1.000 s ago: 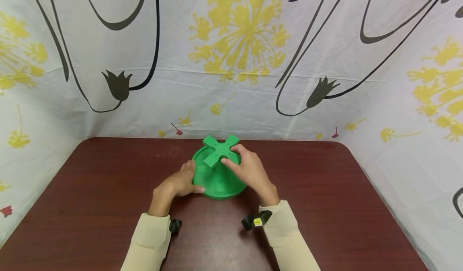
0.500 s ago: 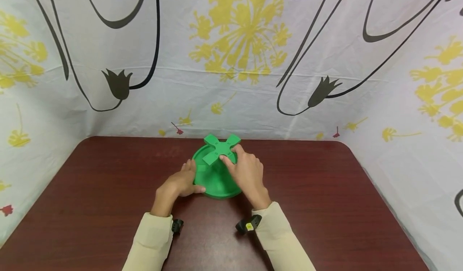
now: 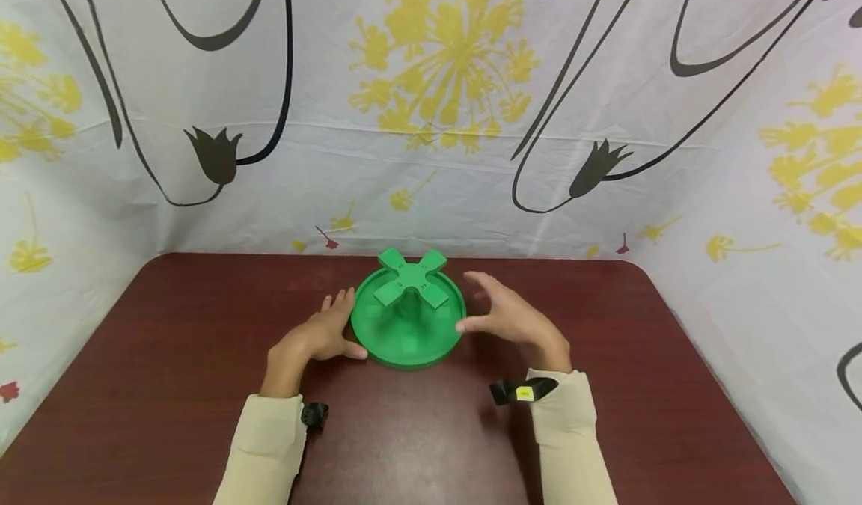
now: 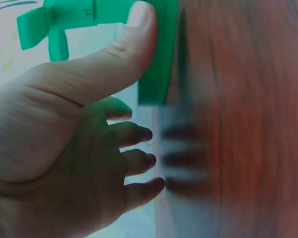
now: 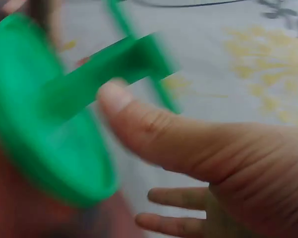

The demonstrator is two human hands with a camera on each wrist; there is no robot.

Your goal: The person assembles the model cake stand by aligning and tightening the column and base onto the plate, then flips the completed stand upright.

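A green plastic stand point(image 3: 407, 333) sits on the table, with a round rimmed base, a central post and a cross-shaped top point(image 3: 411, 276) bearing small markings. My left hand point(image 3: 316, 335) is at the base's left rim, fingers spread. In the left wrist view, that thumb point(image 4: 134, 44) lies against or close by the green rim, while the other fingers extend below it. On the right, my right hand point(image 3: 515, 316) curves loosely with a gap between thumb and fingers, holding nothing. Its thumb tip is near the base's right rim; contact cannot be told. The right wrist view is blurred.
The dark reddish wooden table point(image 3: 404, 445) has rounded far corners. A white cloth point(image 3: 458, 213) printed with yellow flowers and dark stems hangs behind it and along both sides. Black wrist cameras point(image 3: 314, 415) are worn at both cream sleeves.
My right hand has let go of the cross-shaped top and moved right, off the stand. The left hand has shifted slightly left and its fingers have spread. The stand stays in place.
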